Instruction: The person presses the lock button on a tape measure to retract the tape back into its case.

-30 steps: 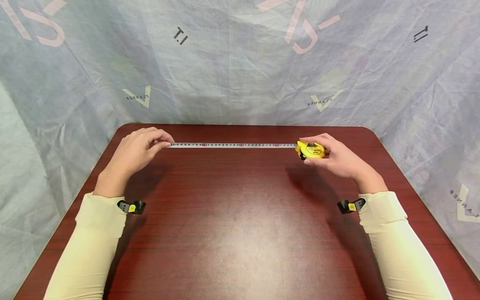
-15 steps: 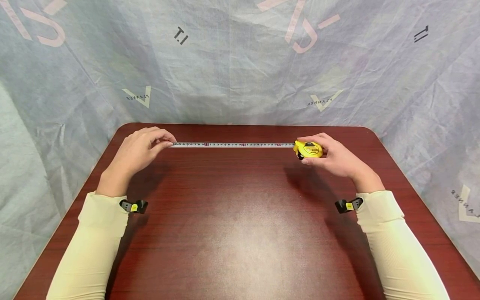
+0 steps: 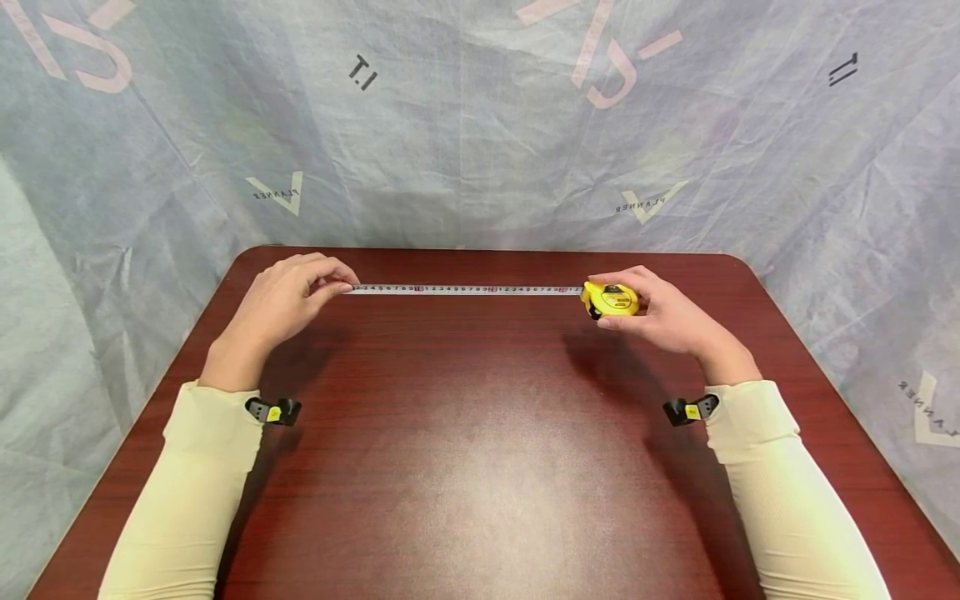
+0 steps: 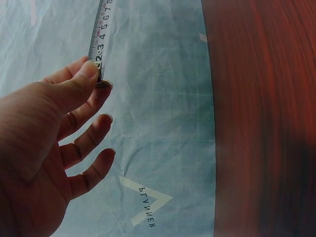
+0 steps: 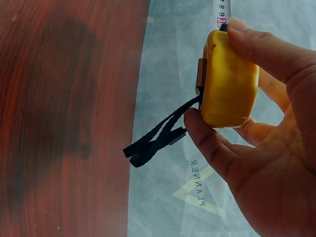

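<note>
A yellow tape measure [image 3: 612, 299] is held in the right hand [image 3: 667, 312], thumb on top near the blade slot and fingers around the case. Its white blade [image 3: 457, 290] stretches level above the far part of the table toward the left. The left hand [image 3: 281, 296] pinches the blade's end between thumb and index finger. In the left wrist view the numbered blade [image 4: 102, 37] runs up from the thumb, while the other fingers are loosely bent. A black wrist strap [image 5: 163, 131] hangs from the yellow case [image 5: 229, 79] in the right wrist view.
Beneath both hands lies a dark red wooden table [image 3: 480, 433] with rounded far corners. A grey printed cloth [image 3: 465, 125] hangs behind and at the sides. Small black cameras [image 3: 273, 412] sit at both wrists.
Both hands have moved slightly toward each other. The visible blade between them has become shorter, with the tape measure case shifting left.
</note>
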Demonstrator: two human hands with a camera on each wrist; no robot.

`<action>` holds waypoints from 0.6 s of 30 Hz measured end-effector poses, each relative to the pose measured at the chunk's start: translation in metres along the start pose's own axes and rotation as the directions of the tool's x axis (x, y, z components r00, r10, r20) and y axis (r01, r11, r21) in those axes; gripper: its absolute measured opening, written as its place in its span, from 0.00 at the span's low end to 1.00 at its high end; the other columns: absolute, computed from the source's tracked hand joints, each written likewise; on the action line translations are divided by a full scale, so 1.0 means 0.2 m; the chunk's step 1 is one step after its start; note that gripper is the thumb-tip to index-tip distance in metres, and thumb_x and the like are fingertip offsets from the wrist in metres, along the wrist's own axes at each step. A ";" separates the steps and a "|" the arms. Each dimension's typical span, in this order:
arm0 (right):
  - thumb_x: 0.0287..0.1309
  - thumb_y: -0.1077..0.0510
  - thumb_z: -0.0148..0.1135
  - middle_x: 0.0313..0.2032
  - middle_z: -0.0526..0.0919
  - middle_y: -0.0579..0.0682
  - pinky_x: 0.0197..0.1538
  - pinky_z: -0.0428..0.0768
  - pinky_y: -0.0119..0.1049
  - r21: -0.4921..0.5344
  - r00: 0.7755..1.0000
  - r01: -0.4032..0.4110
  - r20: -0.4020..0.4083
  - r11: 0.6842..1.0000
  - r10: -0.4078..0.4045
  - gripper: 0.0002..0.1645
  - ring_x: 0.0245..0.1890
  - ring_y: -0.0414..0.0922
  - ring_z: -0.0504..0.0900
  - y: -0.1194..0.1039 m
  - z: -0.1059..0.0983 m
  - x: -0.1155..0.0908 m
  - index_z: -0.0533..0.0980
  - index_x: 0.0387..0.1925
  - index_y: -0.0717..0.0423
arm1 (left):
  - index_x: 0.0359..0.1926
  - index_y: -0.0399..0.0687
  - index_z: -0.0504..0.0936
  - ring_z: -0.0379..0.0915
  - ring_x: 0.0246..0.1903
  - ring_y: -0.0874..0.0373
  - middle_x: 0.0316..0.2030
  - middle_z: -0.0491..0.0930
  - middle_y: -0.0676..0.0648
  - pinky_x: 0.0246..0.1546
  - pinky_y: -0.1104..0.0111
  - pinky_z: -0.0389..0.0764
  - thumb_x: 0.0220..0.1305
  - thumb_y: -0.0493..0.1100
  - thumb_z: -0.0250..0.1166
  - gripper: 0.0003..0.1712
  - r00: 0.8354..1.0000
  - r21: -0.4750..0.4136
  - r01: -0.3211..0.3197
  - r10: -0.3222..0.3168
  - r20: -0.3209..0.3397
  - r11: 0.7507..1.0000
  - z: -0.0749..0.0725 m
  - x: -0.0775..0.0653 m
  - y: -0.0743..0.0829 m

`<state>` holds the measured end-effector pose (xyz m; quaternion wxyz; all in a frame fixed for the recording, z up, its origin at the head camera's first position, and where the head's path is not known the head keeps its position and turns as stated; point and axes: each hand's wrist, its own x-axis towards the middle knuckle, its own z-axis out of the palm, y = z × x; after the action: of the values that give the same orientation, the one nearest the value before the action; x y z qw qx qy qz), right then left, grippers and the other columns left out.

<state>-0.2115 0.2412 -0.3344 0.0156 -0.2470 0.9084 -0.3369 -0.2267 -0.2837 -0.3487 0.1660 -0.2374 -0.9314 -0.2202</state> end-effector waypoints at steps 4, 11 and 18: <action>0.59 0.58 0.77 0.57 0.71 0.56 0.47 0.76 0.27 -0.009 1.000 0.008 -0.003 1.000 -0.008 0.38 0.50 0.48 0.74 -0.01 0.01 0.01 0.73 0.70 0.50 | 0.44 0.60 0.87 0.73 0.34 0.59 0.37 0.83 0.57 0.37 0.56 0.71 0.70 0.43 0.70 0.05 1.000 -0.003 -0.004 0.004 0.002 1.000 0.00 0.00 0.00; 0.57 0.59 0.78 0.57 0.72 0.57 0.47 0.77 0.31 -0.014 1.000 0.008 -0.014 1.000 -0.008 0.39 0.50 0.49 0.74 -0.01 0.02 0.01 0.74 0.69 0.50 | 0.44 0.61 0.87 0.74 0.34 0.59 0.37 0.83 0.57 0.38 0.56 0.71 0.70 0.44 0.70 0.05 1.000 -0.010 -0.004 0.004 0.003 1.000 0.01 0.01 0.00; 0.59 0.58 0.77 0.57 0.72 0.54 0.49 0.78 0.34 -0.021 1.000 -0.020 -0.014 1.000 0.020 0.37 0.49 0.47 0.74 -0.01 0.02 0.02 0.75 0.69 0.46 | 0.44 0.61 0.87 0.74 0.35 0.59 0.36 0.83 0.57 0.38 0.56 0.71 0.70 0.45 0.70 0.05 1.000 -0.013 0.002 -0.002 0.006 1.000 0.02 0.02 0.01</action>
<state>-0.2137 0.2348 -0.3352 0.0099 -0.2358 0.9144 -0.3289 -0.2291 -0.2785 -0.3507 0.1616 -0.2381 -0.9307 -0.2258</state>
